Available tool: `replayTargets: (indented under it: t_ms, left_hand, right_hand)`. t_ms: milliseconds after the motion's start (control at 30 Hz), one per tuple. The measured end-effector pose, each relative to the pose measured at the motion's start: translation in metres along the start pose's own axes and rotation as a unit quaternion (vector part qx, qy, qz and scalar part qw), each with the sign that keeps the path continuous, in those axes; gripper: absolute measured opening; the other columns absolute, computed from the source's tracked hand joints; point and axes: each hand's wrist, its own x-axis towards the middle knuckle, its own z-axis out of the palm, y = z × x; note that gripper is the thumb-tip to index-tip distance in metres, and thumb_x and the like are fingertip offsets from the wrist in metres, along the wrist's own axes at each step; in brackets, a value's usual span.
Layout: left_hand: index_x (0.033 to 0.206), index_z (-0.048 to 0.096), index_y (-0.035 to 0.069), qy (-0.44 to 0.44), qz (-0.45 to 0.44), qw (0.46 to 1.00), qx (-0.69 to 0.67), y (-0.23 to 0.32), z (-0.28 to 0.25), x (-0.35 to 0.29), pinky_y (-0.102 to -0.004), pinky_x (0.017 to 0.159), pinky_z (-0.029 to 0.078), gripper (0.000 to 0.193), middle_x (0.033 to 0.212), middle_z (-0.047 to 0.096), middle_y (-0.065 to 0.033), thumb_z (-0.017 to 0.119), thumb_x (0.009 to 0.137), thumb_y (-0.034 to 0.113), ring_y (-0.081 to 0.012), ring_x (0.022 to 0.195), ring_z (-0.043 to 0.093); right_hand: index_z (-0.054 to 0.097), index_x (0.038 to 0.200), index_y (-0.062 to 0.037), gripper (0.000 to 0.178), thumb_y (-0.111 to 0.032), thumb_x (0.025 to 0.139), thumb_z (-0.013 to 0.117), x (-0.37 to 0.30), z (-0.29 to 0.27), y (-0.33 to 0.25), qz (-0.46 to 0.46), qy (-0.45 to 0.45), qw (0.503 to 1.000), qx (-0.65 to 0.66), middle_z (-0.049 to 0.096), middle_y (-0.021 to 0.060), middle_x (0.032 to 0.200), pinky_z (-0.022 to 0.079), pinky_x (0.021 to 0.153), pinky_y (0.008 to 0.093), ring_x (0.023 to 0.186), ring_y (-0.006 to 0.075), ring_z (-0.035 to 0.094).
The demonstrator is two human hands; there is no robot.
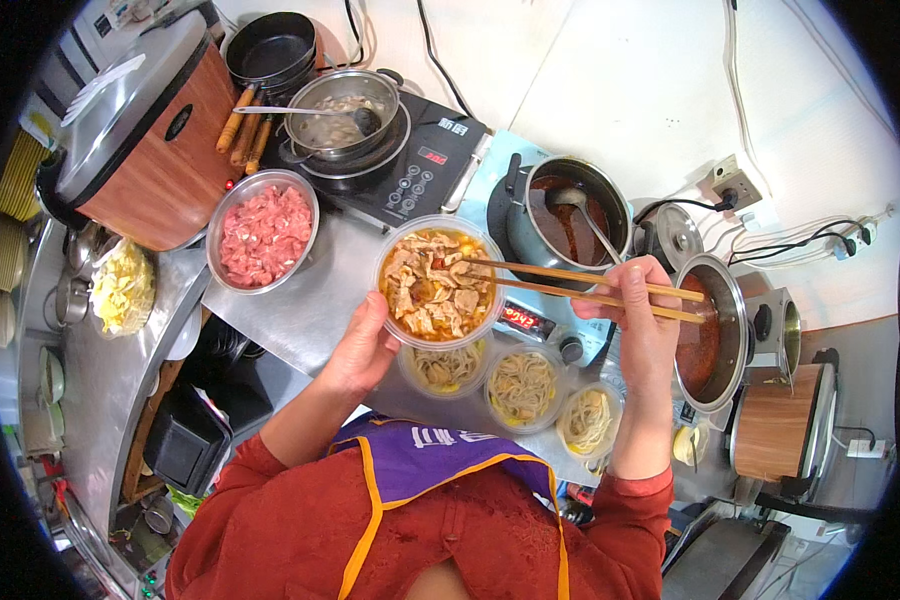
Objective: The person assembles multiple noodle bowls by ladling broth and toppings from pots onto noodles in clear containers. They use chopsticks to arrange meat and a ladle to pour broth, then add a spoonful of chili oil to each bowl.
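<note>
My left hand grips the side of a round clear plastic bowl, holding it up over the counter. Inside lie pale cooked meat slices in orange-brown broth. A pair of long wooden chopsticks is pinched in my right hand. Their tips reach among the meat; whether they grip a slice, I cannot tell. Just below the bowl stand three clear tubs of noodles: one partly covered by it, a middle tub and a right tub near my right forearm.
Behind the bowl is a black induction cooker with a steel pot and ladle. A pot of dark red soup stands right of it, another red pot farther right. Raw meat fills a steel bowl, left, near a wood-look bucket.
</note>
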Motion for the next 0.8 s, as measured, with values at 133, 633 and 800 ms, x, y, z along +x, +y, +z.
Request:
replayTargets:
  t_ms: [133,633,800]
  left_hand:
    - [0.144,0.034,0.007,-0.003,-0.007,1.000,0.017,0.003,0.000,-0.009,-0.0388,0.113,0.030,0.084,0.146,0.043,-0.0055,0.054,0.085,0.063,-0.0203,0.135,0.039]
    - [0.141,0.039,0.006,0.019,-0.008,0.999,-0.027,0.007,-0.024,-0.031,-0.0366,0.108,0.038,0.072,0.139,0.050,-0.0061,0.054,0.091,0.055,-0.0183,0.128,0.048]
    - [0.142,0.038,0.007,0.052,0.009,0.998,-0.023,0.012,-0.043,-0.042,-0.0362,0.105,0.039,0.074,0.140,0.049,-0.0056,0.052,0.091,0.058,-0.0183,0.127,0.048]
  right_hand:
    - [0.053,0.088,-0.0021,0.032,-0.031,0.101,0.048,-0.010,0.000,-0.010,-0.028,0.010,1.000,-0.005,0.059,0.0067,0.074,0.058,0.060,0.0305,0.064,0.0186,0.066]
    - [0.053,0.089,-0.0016,0.026,-0.023,0.102,0.048,-0.007,-0.008,-0.024,-0.172,0.122,0.975,-0.073,0.059,0.0065,0.078,0.057,0.065,0.0291,0.066,0.0186,0.066]
    - [0.055,0.089,-0.0010,0.018,-0.015,0.100,0.051,0.006,-0.018,0.004,-0.314,0.265,0.908,-0.079,0.059,0.0054,0.077,0.055,0.064,0.0271,0.071,0.0180,0.066]
